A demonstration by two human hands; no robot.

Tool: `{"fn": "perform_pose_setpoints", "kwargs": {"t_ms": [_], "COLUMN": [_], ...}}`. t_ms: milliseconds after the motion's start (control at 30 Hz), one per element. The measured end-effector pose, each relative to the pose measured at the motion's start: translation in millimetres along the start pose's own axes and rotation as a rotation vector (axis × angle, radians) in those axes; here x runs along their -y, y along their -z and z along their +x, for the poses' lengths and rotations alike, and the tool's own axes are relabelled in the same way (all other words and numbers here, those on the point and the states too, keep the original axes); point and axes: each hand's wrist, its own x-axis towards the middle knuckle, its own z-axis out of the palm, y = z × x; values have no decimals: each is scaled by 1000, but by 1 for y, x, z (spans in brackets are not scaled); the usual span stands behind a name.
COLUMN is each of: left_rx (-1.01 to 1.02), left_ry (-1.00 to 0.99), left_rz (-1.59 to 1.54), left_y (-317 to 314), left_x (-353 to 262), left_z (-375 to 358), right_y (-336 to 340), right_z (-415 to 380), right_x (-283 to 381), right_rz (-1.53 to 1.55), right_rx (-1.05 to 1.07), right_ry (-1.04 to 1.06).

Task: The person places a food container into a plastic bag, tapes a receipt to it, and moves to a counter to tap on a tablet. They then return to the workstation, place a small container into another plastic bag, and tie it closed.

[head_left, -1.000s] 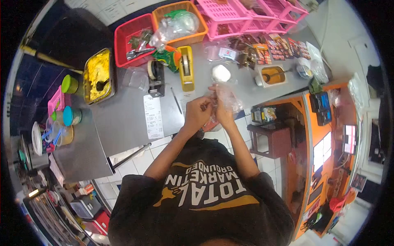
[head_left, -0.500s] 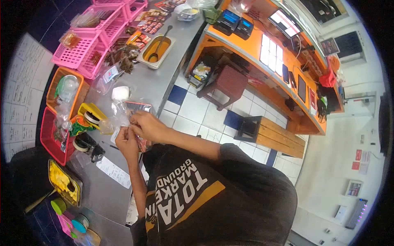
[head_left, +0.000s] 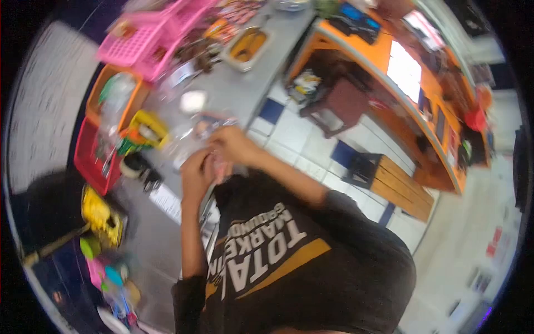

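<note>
Left hand (head_left: 196,170) and right hand (head_left: 232,146) meet over the counter's (head_left: 233,92) front edge, both touching a clear plastic bag (head_left: 210,127); blur hides whether the fingers pinch it. Beyond sit a yellow tape dispenser (head_left: 146,128), red basket (head_left: 89,161) and pink baskets (head_left: 139,47) along the far edge.

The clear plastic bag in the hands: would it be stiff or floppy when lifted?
Probably floppy: the clear plastic bag looks crumpled and thin between the left hand and right hand. Likely light and somewhat slippery, though blur hides detail.
</note>
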Motion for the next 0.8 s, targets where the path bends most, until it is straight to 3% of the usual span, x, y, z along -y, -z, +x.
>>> {"fn": "perform_pose_setpoints", "kwargs": {"t_ms": [67,133,267,500,600,667,767,800], "left_rx": [66,61,33,98,11,27,29,-2], "left_ry": [144,261,332,468,362,391,380,354], "left_rz": [-123,-167,-231,-174,-138,-96,-132,-199], "left_y": [7,6,0,2,-3,-2,-9,-17], "left_x": [-2,-3,-5,-12,-7,-13,-11,-9], "left_z": [7,11,14,21,20,22,20,16], "right_y": [23,32,39,44,42,41,50,50], "right_z": [-1,2,3,6,6,6,5,4], "right_x": [22,20,21,29,27,24,36,33], "right_rz": [361,321,626,641,656,663,334,294], "right_rx": [63,52,101,128,126,136,134,149], "right_ry": [-236,-209,-360,-449,-453,-437,-284,-337]}}
